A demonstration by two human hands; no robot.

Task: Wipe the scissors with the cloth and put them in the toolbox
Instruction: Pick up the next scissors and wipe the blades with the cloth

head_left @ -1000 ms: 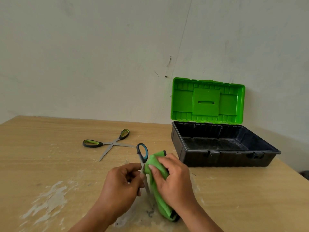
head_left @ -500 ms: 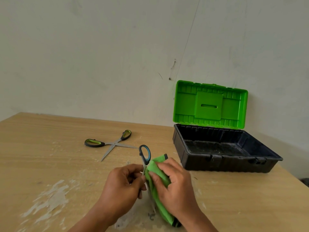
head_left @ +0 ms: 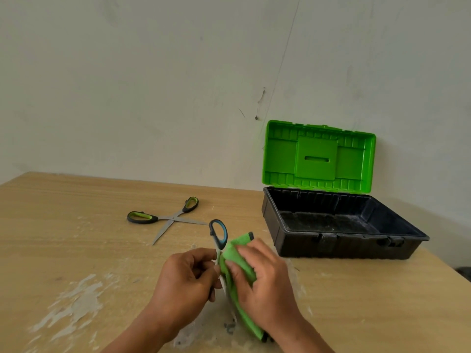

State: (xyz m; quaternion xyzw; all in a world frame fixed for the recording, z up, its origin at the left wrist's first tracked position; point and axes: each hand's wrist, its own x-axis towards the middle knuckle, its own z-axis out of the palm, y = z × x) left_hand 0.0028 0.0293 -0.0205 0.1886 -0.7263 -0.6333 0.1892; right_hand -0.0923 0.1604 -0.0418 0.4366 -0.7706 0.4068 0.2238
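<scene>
Left hand (head_left: 186,278) grips blue-handled scissors (head_left: 218,234); right hand (head_left: 262,281) clasps green cloth (head_left: 235,253) against blade.

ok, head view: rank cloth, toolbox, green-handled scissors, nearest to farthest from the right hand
1. Cloth: held in the right hand itself.
2. Toolbox: just beyond the hand, to its right, lid open.
3. Green-handled scissors: lying open, farther back on the left.

A pale, scuffed wall (head_left: 153,85) spans 9 to 3 o'clock, with a chipped mark (head_left: 261,96) near 12. The light wooden surface (head_left: 63,225) shows whitish smears (head_left: 76,299) toward 7 o'clock.
</scene>
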